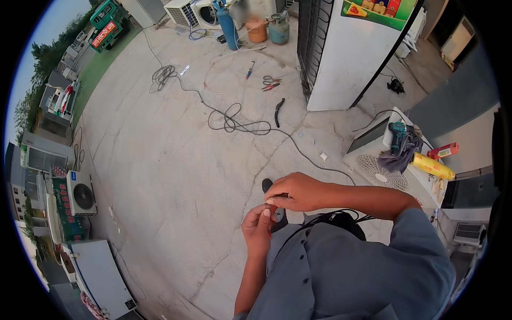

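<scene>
My left hand (258, 226) and my right hand (295, 192) meet in front of my chest over a concrete yard. Both pinch a small dark part (277, 212) with a black cable (320, 218) running from it toward my body; what exactly the part is I cannot make out. My left thumb presses on it from below, and my right fingers close on it from above. A black shoe tip (266, 185) shows just beyond the hands.
A long black cable (234, 121) snakes over the cracked concrete. Pliers (271, 84), a screwdriver (249, 70) and a curved black piece (279, 111) lie farther off. A white cabinet (352, 53) stands ahead right; an outdoor air-conditioner unit (378, 160) carries a drill (397, 133), rag and cans. Gas cylinders (229, 26) stand at the back.
</scene>
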Tool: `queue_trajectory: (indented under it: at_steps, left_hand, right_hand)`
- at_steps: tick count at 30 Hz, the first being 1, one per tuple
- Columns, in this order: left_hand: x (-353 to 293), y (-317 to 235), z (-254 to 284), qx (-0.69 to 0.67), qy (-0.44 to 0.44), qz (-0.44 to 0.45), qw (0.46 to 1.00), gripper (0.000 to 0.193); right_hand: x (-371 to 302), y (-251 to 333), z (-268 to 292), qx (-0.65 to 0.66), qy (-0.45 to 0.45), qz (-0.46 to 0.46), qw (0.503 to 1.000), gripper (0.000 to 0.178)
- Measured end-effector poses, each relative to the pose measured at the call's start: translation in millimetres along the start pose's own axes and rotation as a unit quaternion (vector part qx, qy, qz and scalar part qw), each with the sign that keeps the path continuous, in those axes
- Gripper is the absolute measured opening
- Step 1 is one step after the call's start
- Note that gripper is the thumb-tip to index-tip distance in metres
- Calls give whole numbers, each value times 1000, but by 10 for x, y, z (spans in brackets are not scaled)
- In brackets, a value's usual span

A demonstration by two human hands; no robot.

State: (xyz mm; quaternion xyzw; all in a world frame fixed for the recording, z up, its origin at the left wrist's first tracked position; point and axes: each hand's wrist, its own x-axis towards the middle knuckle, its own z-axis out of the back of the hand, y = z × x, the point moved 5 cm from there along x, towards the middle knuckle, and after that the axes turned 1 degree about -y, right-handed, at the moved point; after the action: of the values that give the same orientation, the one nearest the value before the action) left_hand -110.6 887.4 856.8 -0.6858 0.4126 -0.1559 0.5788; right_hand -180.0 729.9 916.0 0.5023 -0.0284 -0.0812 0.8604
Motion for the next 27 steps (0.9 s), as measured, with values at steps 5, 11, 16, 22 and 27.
queue_trajectory:
  at_steps: [5,11,16,22,27]
  left_hand:
    - [1524,-650,117,76,-14,16,997,27]
    - [3278,-1211,109,113,39,28,992,25]
    - [4952,-1173,28,150,31,13,988,26]
    - [7332,-1351,-410,205,51,5,977,30]
    - [8798,-1601,-904,241,145,27,959,31]
  right_hand:
    - [688,-487,1063,-116,-79,-84,986,20]
    - [941,-1720,2139,-140,-183,-297,927,23]
    - [969,-3219,2261,-114,-161,-501,843,23]
    - [1364,-5245,2085,-42,-142,-524,838,25]
    - [2366,-5414,3365,9,-162,-548,821,27]
